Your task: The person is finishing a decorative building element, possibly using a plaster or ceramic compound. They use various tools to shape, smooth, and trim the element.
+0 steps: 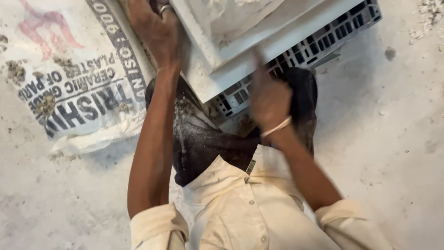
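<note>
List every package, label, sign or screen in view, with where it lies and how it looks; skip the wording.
Sack: lies flat and crumpled on the dusty floor at upper left, beside the left hand; white woven bag with dark block print, a dark printed band along one edge, a pink emblem at the top corner, and clumps of dried plaster on it.
No separate labels, signs or screens show.

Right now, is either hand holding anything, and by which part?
The left hand grips the white square slab at its left edge. The right hand is blurred against its lower edge; a hold cannot be told.
</note>
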